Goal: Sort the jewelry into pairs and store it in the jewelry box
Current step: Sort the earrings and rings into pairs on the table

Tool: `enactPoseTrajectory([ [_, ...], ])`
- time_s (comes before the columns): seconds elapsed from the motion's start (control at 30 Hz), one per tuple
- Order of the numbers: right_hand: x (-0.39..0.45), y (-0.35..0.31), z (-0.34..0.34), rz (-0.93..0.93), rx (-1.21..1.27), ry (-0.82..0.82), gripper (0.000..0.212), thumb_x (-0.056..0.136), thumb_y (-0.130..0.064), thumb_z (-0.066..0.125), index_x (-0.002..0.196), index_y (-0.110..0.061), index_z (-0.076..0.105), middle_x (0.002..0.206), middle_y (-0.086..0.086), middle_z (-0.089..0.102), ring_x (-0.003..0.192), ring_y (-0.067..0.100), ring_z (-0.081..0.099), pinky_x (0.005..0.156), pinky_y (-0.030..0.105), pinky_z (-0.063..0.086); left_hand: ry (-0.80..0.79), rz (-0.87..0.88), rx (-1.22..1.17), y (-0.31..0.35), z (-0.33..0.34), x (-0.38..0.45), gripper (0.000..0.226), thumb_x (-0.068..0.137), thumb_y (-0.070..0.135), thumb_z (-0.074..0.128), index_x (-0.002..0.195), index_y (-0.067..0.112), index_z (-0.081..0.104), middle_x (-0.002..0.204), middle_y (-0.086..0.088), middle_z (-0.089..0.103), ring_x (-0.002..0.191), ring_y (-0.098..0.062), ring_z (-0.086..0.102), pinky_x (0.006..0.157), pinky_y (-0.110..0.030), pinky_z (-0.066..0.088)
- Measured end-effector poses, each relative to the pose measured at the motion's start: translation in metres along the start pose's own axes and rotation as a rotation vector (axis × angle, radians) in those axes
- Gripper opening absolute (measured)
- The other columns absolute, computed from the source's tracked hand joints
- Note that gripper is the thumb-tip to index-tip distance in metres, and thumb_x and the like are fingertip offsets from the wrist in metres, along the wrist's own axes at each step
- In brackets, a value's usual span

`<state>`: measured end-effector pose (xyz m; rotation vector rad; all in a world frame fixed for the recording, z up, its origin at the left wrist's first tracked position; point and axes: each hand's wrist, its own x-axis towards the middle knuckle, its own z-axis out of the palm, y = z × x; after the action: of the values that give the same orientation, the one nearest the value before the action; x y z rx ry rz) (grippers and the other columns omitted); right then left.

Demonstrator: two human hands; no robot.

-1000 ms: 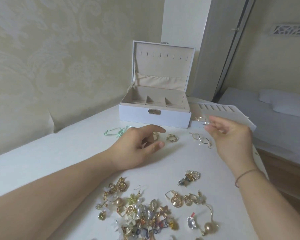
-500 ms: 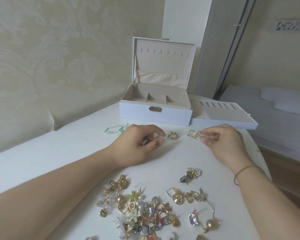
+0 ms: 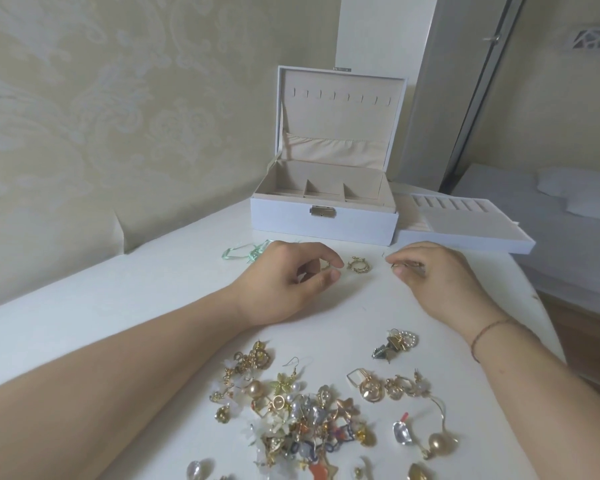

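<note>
Lying just right of the left hand (image 3: 291, 275) (fingers curled round a gold piece), the hoop earring (image 3: 358, 264) sits nearer it than the right hand (image 3: 426, 271), which pinches wire earrings.

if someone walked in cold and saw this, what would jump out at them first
Probably the tangled heap of jewelry at the near edge of the white table, mostly gold pieces with pearls. Behind it stands the open jewelry box, its lid up and its compartments showing nothing inside, with a removable tray lying to its right. Between heap and box, the left hand and right hand each pinch a small gold piece, a gold hoop earring lying between them.
</note>
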<state>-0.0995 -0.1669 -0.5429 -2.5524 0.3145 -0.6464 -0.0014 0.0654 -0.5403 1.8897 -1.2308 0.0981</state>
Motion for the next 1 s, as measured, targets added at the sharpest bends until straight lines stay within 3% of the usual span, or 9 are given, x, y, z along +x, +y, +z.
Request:
enactPoseTrajectory([
  [0.17,0.002,-0.001,0.000,0.017,-0.071,-0.007,0.027,0.082,-0.008,0.066,0.104,-0.023,0.072,0.109,0.000,0.068,0.111,0.022,0.057,0.095,0.021,0.036,0.078,-0.024,-0.068,0.000,-0.002,0.001,0.013,0.094,0.024,0.062,0.095,0.016,0.071,0.055,0.002,0.050,0.053,-0.010,0.038,0.056,-0.022,0.036],
  [0.23,-0.001,-0.007,-0.008,-0.043,-0.102,0.080,0.037,0.074,-0.011,0.066,0.104,-0.032,0.069,0.110,-0.005,0.068,0.115,0.025,0.054,0.100,0.025,0.035,0.149,-0.046,-0.119,0.000,-0.003,0.001,0.012,0.093,0.020,0.060,0.090,0.014,0.070,0.053,0.010,0.047,0.051,-0.007,0.036,0.054,-0.019,0.034],
  [0.33,-0.016,-0.051,-0.030,-0.275,0.034,0.268,0.022,0.073,-0.015,0.064,0.088,-0.029,0.071,0.088,-0.010,0.067,0.093,0.020,0.059,0.083,0.020,0.038,0.216,-0.079,-0.206,0.000,-0.005,0.003,0.014,0.094,0.023,0.059,0.087,0.016,0.069,0.053,0.004,0.042,0.052,-0.011,0.032,0.053,-0.020,0.030],
  [0.4,-0.031,-0.095,-0.041,-0.466,0.208,0.000,0.013,0.078,-0.015,0.068,0.081,-0.027,0.074,0.076,-0.010,0.064,0.074,0.011,0.055,0.069,0.015,0.038,0.246,-0.075,-0.280,0.001,-0.006,0.005,0.022,0.092,0.036,0.057,0.086,0.018,0.068,0.058,-0.016,0.041,0.055,-0.016,0.030,0.053,-0.026,0.027],
  [0.5,-0.045,-0.141,-0.030,-0.566,0.173,-0.548,0.013,0.085,-0.026,0.070,0.094,-0.034,0.074,0.082,-0.015,0.064,0.078,0.007,0.055,0.072,0.019,0.043,0.286,-0.092,-0.374,0.002,-0.007,0.007,0.024,0.091,0.037,0.056,0.084,0.016,0.067,0.060,-0.009,0.041,0.057,-0.019,0.030,0.054,-0.029,0.026],
  [0.6,-0.049,-0.154,-0.007,-0.662,-0.101,-0.528,0.019,0.089,-0.038,0.061,0.107,-0.043,0.067,0.094,-0.017,0.062,0.092,0.002,0.054,0.083,0.033,0.046,0.299,-0.123,-0.400,0.001,-0.007,0.007,0.023,0.093,0.028,0.056,0.085,0.011,0.068,0.060,-0.004,0.042,0.060,-0.021,0.032,0.058,-0.032,0.028],
  [0.77,-0.050,-0.156,0.006,-0.636,-0.129,-0.507,0.017,0.086,-0.045,0.063,0.103,-0.043,0.066,0.095,-0.018,0.062,0.099,0.001,0.050,0.086,0.033,0.043,0.279,-0.126,-0.384,0.003,-0.007,0.005,0.022,0.094,0.027,0.055,0.085,0.010,0.067,0.060,-0.009,0.039,0.060,-0.022,0.029,0.057,-0.032,0.026],
  [0.87,-0.049,-0.149,0.005,-0.582,-0.059,-0.529,0.008,0.082,-0.040,0.069,0.088,-0.040,0.064,0.085,-0.020,0.062,0.090,-0.001,0.050,0.082,0.028,0.043,0.276,-0.117,-0.387,0.004,-0.006,0.005,0.023,0.093,0.028,0.055,0.084,0.009,0.067,0.060,-0.010,0.038,0.058,-0.025,0.026,0.054,-0.034,0.025],
  [1.0,-0.044,-0.131,-0.012,-0.371,0.345,-0.463,0.012,0.074,-0.020,0.081,0.076,-0.025,0.070,0.069,-0.007,0.065,0.057,0.007,0.045,0.058,0.022,0.040,0.204,-0.055,-0.448,0.008,-0.010,0.002,0.032,0.094,0.035,0.050,0.084,0.011,0.067,0.055,-0.010,0.040,0.053,-0.028,0.032,0.052,-0.037,0.029],
])
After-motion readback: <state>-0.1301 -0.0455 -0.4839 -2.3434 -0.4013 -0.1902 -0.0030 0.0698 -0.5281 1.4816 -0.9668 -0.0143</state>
